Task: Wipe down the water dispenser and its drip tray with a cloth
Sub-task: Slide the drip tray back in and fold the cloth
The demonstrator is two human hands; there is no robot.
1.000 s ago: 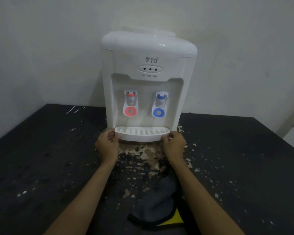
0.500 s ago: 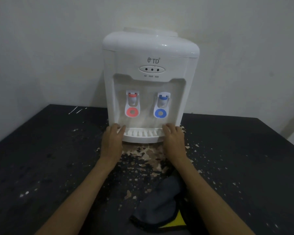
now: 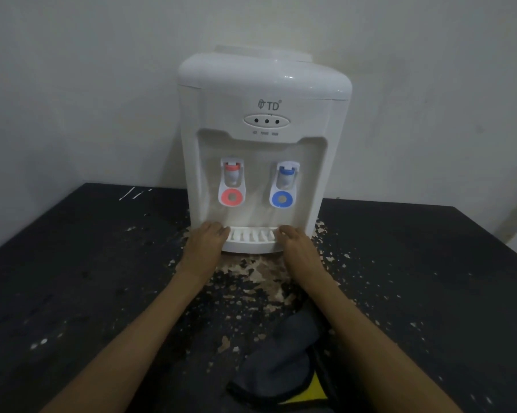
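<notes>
White dispenser (image 3: 263, 84), white ribbed tray (image 3: 251, 238). Red tap (image 3: 233, 186), blue tap (image 3: 284, 189). Black bench (image 3: 72, 263), pale flecks. Dark grey cloth (image 3: 281, 359), yellow corner.

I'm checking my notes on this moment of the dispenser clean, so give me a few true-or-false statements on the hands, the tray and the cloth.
1. The left hand and the right hand each hold one end of the drip tray. True.
2. The right hand grips the cloth. False: the cloth lies unheld on the table, beside the right forearm.
3. The red tap is to the left of the blue tap. True.
4. A water bottle stands on the water dispenser. False: no bottle is on top.
5. The drip tray lies far out on the table. False: it sits at the dispenser's base, below the taps.
</notes>
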